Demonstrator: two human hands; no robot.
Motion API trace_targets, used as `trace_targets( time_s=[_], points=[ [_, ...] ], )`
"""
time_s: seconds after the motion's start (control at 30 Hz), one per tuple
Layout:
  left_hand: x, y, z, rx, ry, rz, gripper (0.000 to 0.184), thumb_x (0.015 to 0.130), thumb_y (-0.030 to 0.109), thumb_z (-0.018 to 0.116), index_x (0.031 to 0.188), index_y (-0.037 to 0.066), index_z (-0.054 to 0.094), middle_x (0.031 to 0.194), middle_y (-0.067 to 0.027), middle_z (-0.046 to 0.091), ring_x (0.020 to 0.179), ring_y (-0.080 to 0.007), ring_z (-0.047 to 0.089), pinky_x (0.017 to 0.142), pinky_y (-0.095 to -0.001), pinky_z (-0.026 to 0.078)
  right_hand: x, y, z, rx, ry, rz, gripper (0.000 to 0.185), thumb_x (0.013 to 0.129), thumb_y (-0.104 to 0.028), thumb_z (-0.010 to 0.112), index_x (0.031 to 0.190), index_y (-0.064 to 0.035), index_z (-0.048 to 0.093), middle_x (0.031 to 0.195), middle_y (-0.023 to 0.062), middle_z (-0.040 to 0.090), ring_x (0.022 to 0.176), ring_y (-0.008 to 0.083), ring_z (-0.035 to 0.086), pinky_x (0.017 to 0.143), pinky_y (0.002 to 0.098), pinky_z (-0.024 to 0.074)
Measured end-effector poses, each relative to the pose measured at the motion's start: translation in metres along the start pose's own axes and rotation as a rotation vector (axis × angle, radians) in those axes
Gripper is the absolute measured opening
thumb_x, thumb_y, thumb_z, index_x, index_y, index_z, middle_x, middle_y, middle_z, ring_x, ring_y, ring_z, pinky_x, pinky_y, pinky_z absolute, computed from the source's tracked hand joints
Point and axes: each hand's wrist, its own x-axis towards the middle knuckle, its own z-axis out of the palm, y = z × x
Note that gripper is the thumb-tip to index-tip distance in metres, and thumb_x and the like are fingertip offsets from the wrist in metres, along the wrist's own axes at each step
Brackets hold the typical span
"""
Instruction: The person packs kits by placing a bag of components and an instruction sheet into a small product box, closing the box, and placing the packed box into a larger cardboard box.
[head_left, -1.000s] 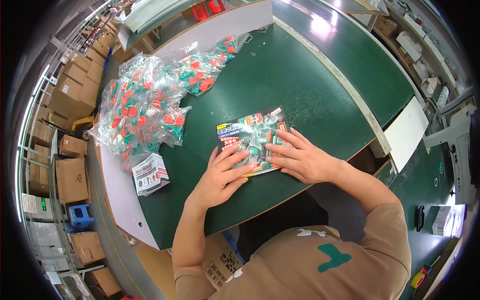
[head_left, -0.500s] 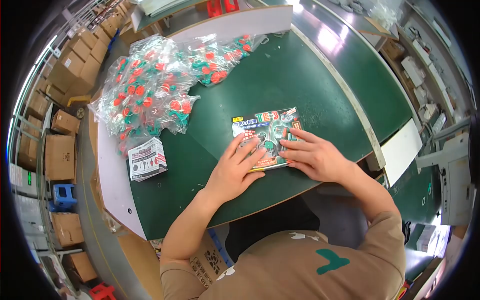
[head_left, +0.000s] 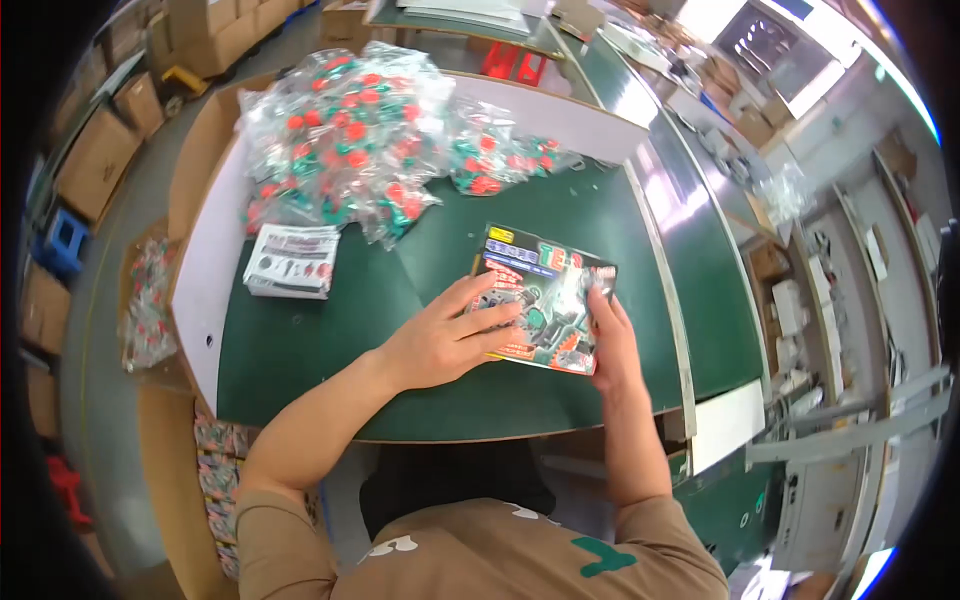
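A flat printed box [head_left: 545,335] marked TE-3 is tilted slightly above the green table [head_left: 400,300]. My left hand [head_left: 450,332] lies over the box's left part with its fingers spread across the printed face. At the right edge, my right hand [head_left: 613,340] grips the box, thumb on the front and fingers around the side. A stack of printed leaflets [head_left: 291,262] lies to the left. Behind it is a heap of clear bags [head_left: 345,140] with red and green parts.
White boards [head_left: 560,115] edge the table at the back and left. An open carton [head_left: 150,310] of bagged parts stands at the left, and a carton of printed boxes [head_left: 218,480] below the table. A white sheet [head_left: 727,425] lies at the right.
My right hand has gone from lying flat on the box to gripping its right edge, and the box is now tilted. The view has turned to the right.
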Motion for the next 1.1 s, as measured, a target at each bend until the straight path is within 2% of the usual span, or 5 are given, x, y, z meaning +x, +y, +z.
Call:
trace_targets(
  time_s=[0.2,0.43,0.6,0.67,1.1],
  points=[
    [0.027,0.016,-0.029,-0.653,0.253,-1.053,0.104,0.085,0.041,0.088,0.157,-0.006,0.03,0.15,-0.0295,0.047,0.132,-0.041,0.057,0.106,-0.0453,0.051,-0.015,-0.005,0.02,0.169,0.2,-0.305,0.029,0.111,-0.033,0.056,0.117,-0.007,0.066,0.115,0.0089,0.069,0.089,0.0179,0.07,0.07,0.0289,0.06],
    [0.005,0.101,-0.038,-1.026,0.919,-1.083,0.069,0.099,0.028,0.07,0.147,-0.003,0.031,0.125,-0.0232,0.062,0.103,-0.0293,0.068,0.092,-0.0404,0.056,-0.056,0.061,0.06,-0.045,-0.142,-0.373,0.044,0.113,-0.039,0.05,0.137,-0.0021,0.057,0.125,0.0113,0.069,0.111,0.0194,0.068,0.094,0.0318,0.0555],
    [-0.076,0.153,-0.109,-0.904,0.641,-1.268,0.065,0.101,0.024,0.07,0.148,-0.004,0.035,0.127,-0.0216,0.063,0.106,-0.0256,0.068,0.095,-0.0366,0.054,-0.092,0.031,0.109,0.083,-0.645,-0.12,0.054,0.111,-0.046,0.052,0.141,-0.0015,0.059,0.129,0.0114,0.069,0.113,0.0186,0.067,0.094,0.0305,0.0535],
    [-0.082,0.167,-0.108,-0.868,0.718,-1.317,0.065,0.101,0.022,0.069,0.151,-0.002,0.033,0.13,-0.0212,0.063,0.109,-0.0252,0.067,0.095,-0.0362,0.054,-0.079,0.056,0.081,-0.095,-0.377,0.238,0.059,0.112,-0.046,0.05,0.153,-0.0033,0.048,0.133,0.0118,0.066,0.11,0.018,0.065,0.097,0.0307,0.051],
    [-0.118,0.218,-0.116,-0.457,0.994,-1.459,0.081,0.102,0.025,0.069,0.164,0.003,0.024,0.137,-0.02,0.063,0.117,-0.0252,0.066,0.099,-0.035,0.052,-0.143,0.101,0.171,-0.462,-0.83,-0.243,0.058,0.113,-0.026,0.045,0.164,-0.0029,0.029,0.143,0.0143,0.057,0.114,0.0184,0.058,0.101,0.0292,0.0462]
  ],
)
